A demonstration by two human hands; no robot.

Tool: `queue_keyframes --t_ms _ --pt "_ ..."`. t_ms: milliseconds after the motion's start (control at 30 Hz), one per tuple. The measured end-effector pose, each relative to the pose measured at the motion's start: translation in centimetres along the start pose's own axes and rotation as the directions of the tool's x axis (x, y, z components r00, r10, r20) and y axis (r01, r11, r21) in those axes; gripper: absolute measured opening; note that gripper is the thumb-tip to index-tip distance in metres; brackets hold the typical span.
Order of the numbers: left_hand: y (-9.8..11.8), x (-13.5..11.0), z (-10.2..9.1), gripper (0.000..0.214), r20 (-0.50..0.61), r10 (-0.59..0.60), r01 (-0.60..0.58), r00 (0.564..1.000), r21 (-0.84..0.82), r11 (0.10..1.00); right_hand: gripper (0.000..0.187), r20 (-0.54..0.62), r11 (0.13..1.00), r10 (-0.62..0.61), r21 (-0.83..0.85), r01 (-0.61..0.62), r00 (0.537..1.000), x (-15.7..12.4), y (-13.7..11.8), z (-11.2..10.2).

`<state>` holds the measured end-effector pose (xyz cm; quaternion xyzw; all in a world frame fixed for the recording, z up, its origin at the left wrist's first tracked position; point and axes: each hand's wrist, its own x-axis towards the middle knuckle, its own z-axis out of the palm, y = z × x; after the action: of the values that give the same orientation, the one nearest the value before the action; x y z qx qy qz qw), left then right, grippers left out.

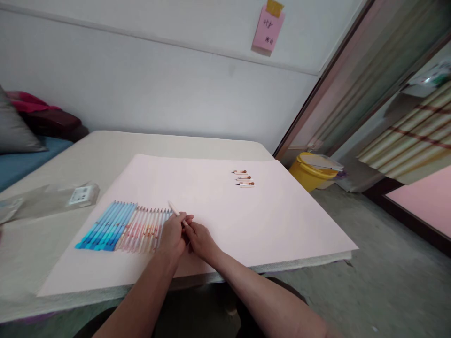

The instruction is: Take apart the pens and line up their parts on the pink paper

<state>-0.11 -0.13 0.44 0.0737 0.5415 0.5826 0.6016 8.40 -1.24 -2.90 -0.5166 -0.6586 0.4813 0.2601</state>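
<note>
Near the table's front edge, my left hand (173, 233) and my right hand (200, 238) meet around one pale, slim pen (174, 207). Its whitish end points up and to the left, while my fingers hide the other end. Both hands are closed on it. Left of them lies a row of several blue pens (107, 225), side by side. Several pink and cream pens (141, 230) continue that row up to my left hand, which covers part of it. Farther back on the right, three short pen pieces with brown ends (244, 178) lie apart from the row.
A pale pink sheet (282, 220) covers much of the table. Clear plastic packaging with a white label (80, 195) lies at the left. A yellow bin (310, 171) stands on the floor beyond the right edge. A pink note (268, 29) is taped to the wall.
</note>
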Motion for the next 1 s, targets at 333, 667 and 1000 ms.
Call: queue_keyframes --t_ms 333,667,1000 --pt "-0.2 0.2 -0.2 0.005 -0.004 0.0 0.0 1.0 0.006 1.0 0.046 0.017 1.0 0.021 0.002 -0.021 1.0 -0.1 -0.1 0.0" --pt "-0.4 0.5 -0.3 0.005 -0.002 0.017 -0.017 1.0 -0.004 1.0 0.045 -0.01 0.999 0.005 -0.042 -0.005 1.0 -0.1 -0.1 0.0" --pt "-1.1 1.4 -0.8 0.006 0.017 0.039 -0.038 0.999 -0.029 0.999 0.042 -0.011 0.997 -0.003 -0.078 0.002 1.0 0.0 0.1 0.0"
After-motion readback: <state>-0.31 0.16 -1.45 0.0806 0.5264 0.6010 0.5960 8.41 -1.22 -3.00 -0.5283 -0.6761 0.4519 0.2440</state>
